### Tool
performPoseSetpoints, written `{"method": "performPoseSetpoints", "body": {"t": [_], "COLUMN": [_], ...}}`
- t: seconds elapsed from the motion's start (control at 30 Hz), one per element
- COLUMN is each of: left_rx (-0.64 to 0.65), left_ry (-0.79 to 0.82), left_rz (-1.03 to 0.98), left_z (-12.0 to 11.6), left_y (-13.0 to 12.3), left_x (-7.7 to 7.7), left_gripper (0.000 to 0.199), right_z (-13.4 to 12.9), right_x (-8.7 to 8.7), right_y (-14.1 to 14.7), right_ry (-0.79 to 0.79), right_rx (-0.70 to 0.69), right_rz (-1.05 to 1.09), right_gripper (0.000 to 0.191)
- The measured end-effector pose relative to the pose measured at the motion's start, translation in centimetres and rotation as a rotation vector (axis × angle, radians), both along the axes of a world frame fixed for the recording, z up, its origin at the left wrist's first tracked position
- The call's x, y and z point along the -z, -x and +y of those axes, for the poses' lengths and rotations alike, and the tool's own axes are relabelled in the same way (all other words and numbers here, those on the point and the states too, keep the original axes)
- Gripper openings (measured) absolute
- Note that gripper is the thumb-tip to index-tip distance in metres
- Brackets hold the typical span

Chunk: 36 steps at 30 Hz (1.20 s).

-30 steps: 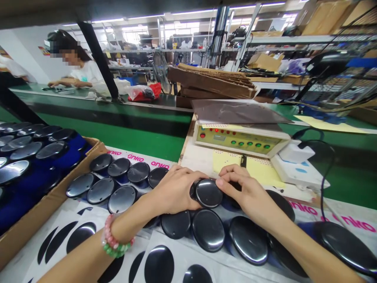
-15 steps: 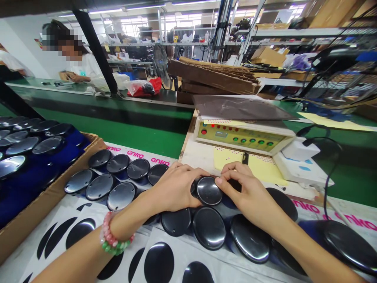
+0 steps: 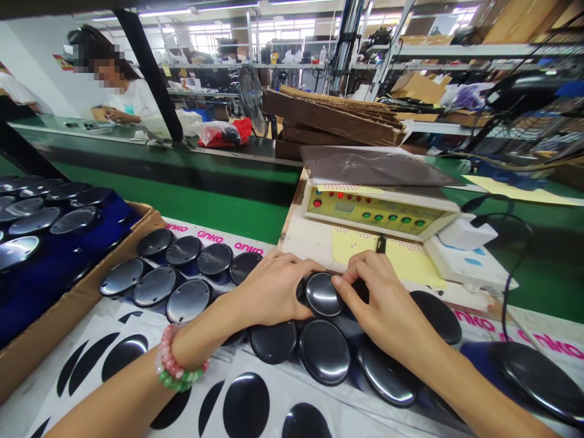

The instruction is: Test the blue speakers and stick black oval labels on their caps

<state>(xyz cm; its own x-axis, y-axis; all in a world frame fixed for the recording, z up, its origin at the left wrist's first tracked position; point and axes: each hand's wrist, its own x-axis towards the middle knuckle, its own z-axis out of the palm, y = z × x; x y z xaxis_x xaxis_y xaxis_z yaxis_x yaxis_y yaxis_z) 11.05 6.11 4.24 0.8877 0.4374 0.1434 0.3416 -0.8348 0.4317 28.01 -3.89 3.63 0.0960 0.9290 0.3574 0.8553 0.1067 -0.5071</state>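
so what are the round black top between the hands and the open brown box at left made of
The round black top looks like glossy plastic, from its bright highlight, though coated metal is possible. The open brown box is probably matte cardboard, from its dull tan walls.

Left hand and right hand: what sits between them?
In the head view, a round black-topped container sits between the left hand and the right hand.

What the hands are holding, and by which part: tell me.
The left hand grips a black-topped piece around its left side; the right hand is at its right rim, whether gripping is unclear.
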Motion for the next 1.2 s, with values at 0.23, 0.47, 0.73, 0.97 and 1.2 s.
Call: {"method": "performPoseSetpoints", "body": {"t": [0.23, 0.47, 0.73, 0.97, 1.2], "left_rx": [0.014, 0.01, -0.026, -0.101, -0.204], "left_ry": [0.004, 0.023, -0.261, -0.136, -0.141], "left_rz": [0.02, 0.069, 0.266, 0.518, 0.453], "left_z": [0.1, 0.3, -5.9, -12.4, -12.2], "left_y": [0.0, 0.3, 6.1, 10.2, 11.0], "left_x": [-0.3, -0.8, -9.3, -1.8, -0.5], "left_gripper": [0.055, 0.066, 0.013, 0.023, 0.035], "right_z": [0.1, 0.5, -6.3, -6.2, -8.7], "right_x": [0.1, -1.7, -6.5, -3.1, -5.0], "right_y": [-0.2, -2.3, 5.4, 7.7, 7.7], "right_ry": [0.08, 0.044, 0.497, 0.511, 0.127], "right_rx": [0.081, 0.163, -0.707, -0.855, -0.864], "right_rz": [-0.227, -0.182, -0.296, -0.446, -0.679], "right_gripper": [0.025, 0.03, 0.025, 0.044, 0.02]}}
